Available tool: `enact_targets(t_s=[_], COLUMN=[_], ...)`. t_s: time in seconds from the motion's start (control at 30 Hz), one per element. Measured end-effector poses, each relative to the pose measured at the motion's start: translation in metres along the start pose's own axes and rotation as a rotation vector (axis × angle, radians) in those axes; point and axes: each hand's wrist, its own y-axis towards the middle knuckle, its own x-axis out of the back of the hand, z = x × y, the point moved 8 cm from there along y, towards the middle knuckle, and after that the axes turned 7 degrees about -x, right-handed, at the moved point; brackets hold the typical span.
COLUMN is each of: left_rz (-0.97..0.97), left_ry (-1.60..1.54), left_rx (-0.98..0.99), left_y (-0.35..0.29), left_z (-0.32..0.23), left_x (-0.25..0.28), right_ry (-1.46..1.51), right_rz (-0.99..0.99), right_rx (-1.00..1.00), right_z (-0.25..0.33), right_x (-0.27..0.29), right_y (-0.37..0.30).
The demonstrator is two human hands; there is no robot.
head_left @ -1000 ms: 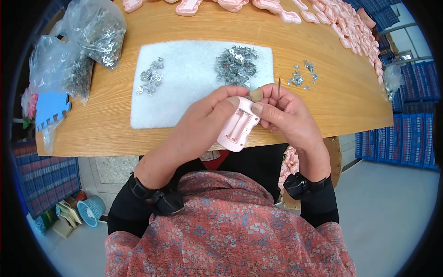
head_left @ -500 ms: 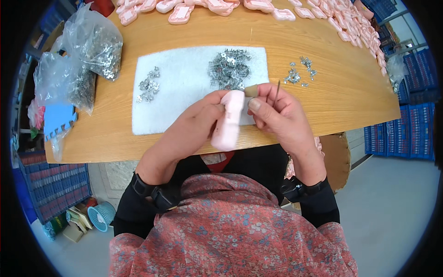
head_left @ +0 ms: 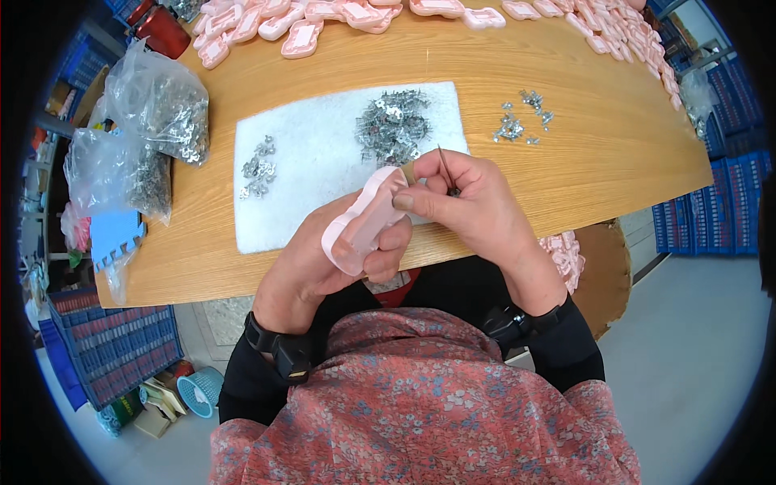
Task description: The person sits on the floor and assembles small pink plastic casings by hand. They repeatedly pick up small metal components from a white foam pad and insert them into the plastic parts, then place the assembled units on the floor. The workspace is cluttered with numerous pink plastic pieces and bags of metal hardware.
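My left hand (head_left: 311, 246) is closed around a pink plastic casing (head_left: 365, 225), tilted with its hollow inner side showing. My right hand (head_left: 477, 198) meets the casing's upper end, its thumb touching the rim. A thin, dark, pointed metal tool (head_left: 443, 164) is gripped in my right hand, its tip sticking up past the fingers; its exact kind is hard to tell. A tan cover (head_left: 410, 172) sits on a right fingertip. Beyond my hands, a heap of small metal clips (head_left: 394, 125) lies on a white padded mat (head_left: 311, 194).
A smaller cluster of metal pieces (head_left: 259, 170) lies on the mat's left, another (head_left: 511, 128) on the wooden table (head_left: 598, 174). Clear bags of metal parts (head_left: 158, 105) stand left. Many pink casings (head_left: 303, 39) line the far edge. Blue crates (head_left: 117, 343) stand beside the table.
The pink casing has been turned so that its hollow inside now shows. My right thumb has come onto its rim, and the pointed tool has shifted left with the hand.
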Motion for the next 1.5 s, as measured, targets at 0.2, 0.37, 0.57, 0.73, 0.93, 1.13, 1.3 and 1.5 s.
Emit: enact_targets(t_s=[0.2,0.37,0.57,0.73,0.93,1.13,1.3,1.5], left_rz=[0.075,0.115,0.125,0.047,0.082,-0.010,-0.301,-0.269], left_ry=[-0.102,-0.251,-0.223,-0.154,-0.151,-0.023,0.278,0.478], left_rx=[0.005,0.021,-0.031,-0.084,-0.063,-0.102,-0.290,-0.497], left_y=[-0.001,0.000,0.000,-0.002,-0.005,-0.002,0.000,0.002], left_z=[0.004,0.008,0.003,0.002,0.000,-0.002,-0.017,-0.031], left_x=[0.005,0.007,0.001,0.005,0.003,0.004,0.013,-0.009], right_ry=[0.039,0.073,-0.082,-0.129,-0.162,-0.567,-0.737,-0.519], right_rz=[0.025,-0.030,-0.165,-0.192,-0.176,-0.199,-0.116,-0.325], right_rx=[-0.079,-0.098,0.130,0.181,0.211,0.505,0.719,0.502], right_z=[-0.001,-0.001,0.009,0.015,0.015,0.042,0.056,0.044], right_x=[0.004,0.006,0.007,0.000,-0.008,-0.019,-0.037,-0.024], right_y=[0.001,-0.002,-0.013,-0.022,-0.028,-0.042,-0.047,-0.049])
